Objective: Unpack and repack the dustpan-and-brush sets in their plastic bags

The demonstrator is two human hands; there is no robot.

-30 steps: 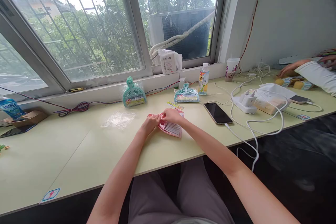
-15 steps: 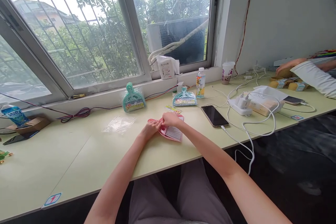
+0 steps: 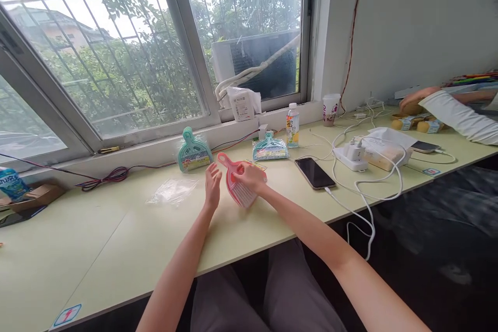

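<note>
My right hand [image 3: 251, 177] grips a small pink brush-and-dustpan set [image 3: 236, 184], tilted up off the pale green table [image 3: 116, 233] with its handle pointing up and left. Just left of it my left hand [image 3: 212, 185] is open with fingers spread, holding nothing. An empty clear plastic bag [image 3: 172, 190] lies on the table to the left of that hand. Two teal sets in their packaging stand behind: one [image 3: 193, 152] leaning on the window sill, one [image 3: 270, 148] lying flat. A printed card [image 3: 257, 165] lies behind my right hand.
A phone [image 3: 314, 173] on a white cable lies to the right, beside a power strip [image 3: 350, 155], a drink bottle [image 3: 292, 131] and a paper cup [image 3: 330, 109]. Another person's sleeve [image 3: 459, 115] reaches in at far right. Red and black wires [image 3: 105, 175] run along the sill.
The pink set, lying flat under both hands before, is now lifted and tilted in my right hand. My left hand has let go and opened. The view has shifted slightly.
</note>
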